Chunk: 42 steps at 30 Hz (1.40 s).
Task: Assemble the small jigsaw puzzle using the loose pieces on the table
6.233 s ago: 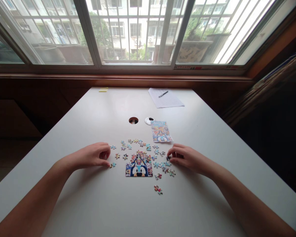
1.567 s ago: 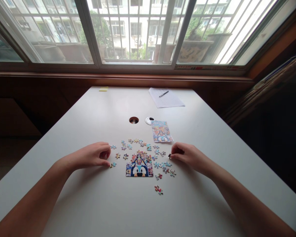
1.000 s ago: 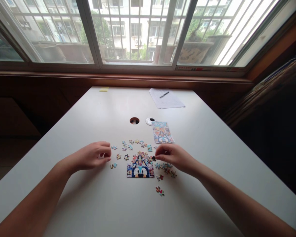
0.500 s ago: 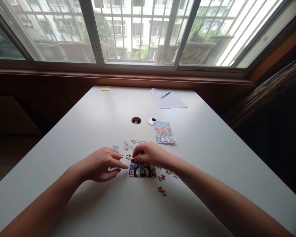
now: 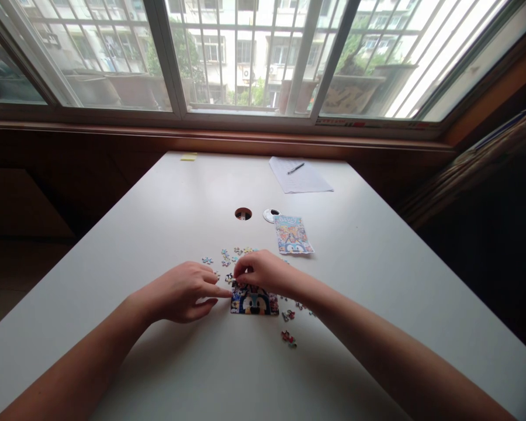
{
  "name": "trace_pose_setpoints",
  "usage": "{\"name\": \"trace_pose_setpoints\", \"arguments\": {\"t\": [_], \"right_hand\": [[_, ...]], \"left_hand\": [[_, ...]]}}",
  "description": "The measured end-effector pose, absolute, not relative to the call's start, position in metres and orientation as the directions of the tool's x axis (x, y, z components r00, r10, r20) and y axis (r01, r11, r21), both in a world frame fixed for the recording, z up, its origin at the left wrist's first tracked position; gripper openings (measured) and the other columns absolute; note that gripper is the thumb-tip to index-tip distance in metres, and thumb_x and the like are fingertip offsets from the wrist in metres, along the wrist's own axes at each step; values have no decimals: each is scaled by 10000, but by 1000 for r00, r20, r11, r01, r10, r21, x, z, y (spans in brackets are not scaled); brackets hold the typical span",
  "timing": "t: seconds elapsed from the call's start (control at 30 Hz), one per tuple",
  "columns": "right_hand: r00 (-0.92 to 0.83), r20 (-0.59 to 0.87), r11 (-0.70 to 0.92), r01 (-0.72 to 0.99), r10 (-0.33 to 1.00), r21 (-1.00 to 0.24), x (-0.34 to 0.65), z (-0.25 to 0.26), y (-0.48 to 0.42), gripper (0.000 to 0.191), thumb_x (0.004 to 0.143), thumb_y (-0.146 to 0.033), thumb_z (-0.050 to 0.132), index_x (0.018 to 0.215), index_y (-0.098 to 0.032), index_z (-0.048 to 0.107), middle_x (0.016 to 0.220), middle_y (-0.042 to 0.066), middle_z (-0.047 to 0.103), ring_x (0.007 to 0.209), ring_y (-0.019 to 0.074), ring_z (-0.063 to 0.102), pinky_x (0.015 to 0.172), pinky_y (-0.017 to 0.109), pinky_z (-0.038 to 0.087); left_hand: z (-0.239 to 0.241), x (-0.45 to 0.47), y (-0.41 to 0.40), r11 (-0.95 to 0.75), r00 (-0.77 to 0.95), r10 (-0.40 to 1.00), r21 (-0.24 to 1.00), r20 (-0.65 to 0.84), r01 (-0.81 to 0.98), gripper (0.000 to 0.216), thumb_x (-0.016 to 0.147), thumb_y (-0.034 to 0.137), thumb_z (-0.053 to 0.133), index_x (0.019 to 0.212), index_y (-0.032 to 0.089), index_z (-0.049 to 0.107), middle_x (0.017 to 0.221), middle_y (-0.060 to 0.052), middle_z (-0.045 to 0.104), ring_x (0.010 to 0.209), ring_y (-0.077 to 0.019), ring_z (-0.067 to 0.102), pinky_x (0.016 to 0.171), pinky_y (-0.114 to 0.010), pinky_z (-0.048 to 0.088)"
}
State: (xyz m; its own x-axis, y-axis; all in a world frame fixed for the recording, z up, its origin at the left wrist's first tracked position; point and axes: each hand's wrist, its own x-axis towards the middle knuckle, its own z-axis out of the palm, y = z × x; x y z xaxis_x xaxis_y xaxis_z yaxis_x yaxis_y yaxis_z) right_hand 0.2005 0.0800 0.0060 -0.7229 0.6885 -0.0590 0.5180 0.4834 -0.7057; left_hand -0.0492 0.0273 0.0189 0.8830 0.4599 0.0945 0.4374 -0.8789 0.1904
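A partly joined jigsaw puzzle point(image 5: 255, 304) with a blue cartoon dog face lies flat on the white table. My left hand point(image 5: 188, 292) is open beside it, its index finger stretched to the puzzle's left edge. Over the upper part of the puzzle, my right hand point(image 5: 263, 270) is pinched closed on a small puzzle piece at the upper left corner. The fingers mostly cover that piece, and the hand hides part of the puzzle's top. A penguin-patterned loose piece point(image 5: 229, 278) lies just left of the right fingertips.
Several loose pieces point(image 5: 225, 257) are scattered behind the hands, and more point(image 5: 288, 338) lie to the right. A picture sheet point(image 5: 294, 235) overlaps a round cover point(image 5: 270, 216) near a cable hole point(image 5: 243, 214). Farther back are papers point(image 5: 307, 180), a pen point(image 5: 296, 168) and yellow notes point(image 5: 188, 156).
My left index finger has moved slightly right, onto the puzzle's left edge. The piece under my right fingers now sits against the puzzle's upper left corner.
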Motion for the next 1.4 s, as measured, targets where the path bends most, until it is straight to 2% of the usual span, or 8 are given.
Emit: {"name": "trace_pose_setpoints", "arguments": {"t": [0.23,0.47,0.57,0.63,0.7,0.83,1.03,1.4], "right_hand": [[-741,7,544,487,672,-683,201,8,81,176,808,-77,718,867,-226,791,881,13,740,873,161,663,809,272,484],[-694,91,545,470,714,-695,214,14,77,132,881,-109,689,888,-220,761,917,11,707,823,131,658,775,254,502],[-661,117,569,527,741,-631,224,16,69,98,921,-153,673,937,-218,745,957,28,690,782,131,650,783,285,524],[-650,160,611,562,743,-558,232,16,61,94,942,-216,674,1020,-221,726,1017,54,681,894,180,658,849,343,539],[-664,201,660,567,720,-493,242,13,53,203,931,-280,706,1126,-226,696,1119,87,666,1060,242,631,946,421,532],[-726,195,723,539,659,-432,260,5,37,574,882,-364,766,1394,-241,537,1387,137,561,1261,298,551,1045,488,514],[-723,167,719,578,671,-385,278,0,25,842,830,-504,793,1523,-242,393,1550,162,442,1444,343,404,1164,556,417],[-701,197,718,607,685,-339,323,-15,17,849,898,-566,687,1589,-253,307,1579,150,421,1480,336,370,1196,527,397]], "left_hand": [[18,-49,26,-861,864,495,190,93,472,385,890,156,571,1224,327,656,728,13,627,663,-158,556,614,-304,380],[17,-50,26,-856,863,500,194,73,480,410,896,150,559,1257,326,640,737,14,632,664,-158,559,611,-303,363],[17,-49,26,-853,859,504,206,88,479,385,905,167,567,1240,335,656,729,13,624,655,-156,550,609,-293,360],[16,-49,26,-854,859,502,211,96,476,375,914,177,570,1239,341,659,728,11,625,654,-157,548,609,-290,360],[15,-49,26,-856,862,498,212,94,471,373,917,183,573,1242,344,659,731,9,628,659,-160,548,608,-290,360],[15,-46,24,-856,865,496,207,72,473,408,911,186,578,1280,349,637,728,10,620,663,-163,552,611,-295,371],[19,-42,23,-863,868,488,201,90,464,414,903,175,575,1282,333,633,719,12,618,650,-158,555,595,-295,382],[10,-46,28,-860,852,501,199,155,470,376,935,198,558,1285,304,641,786,-9,688,689,-159,616,623,-297,432]]}}
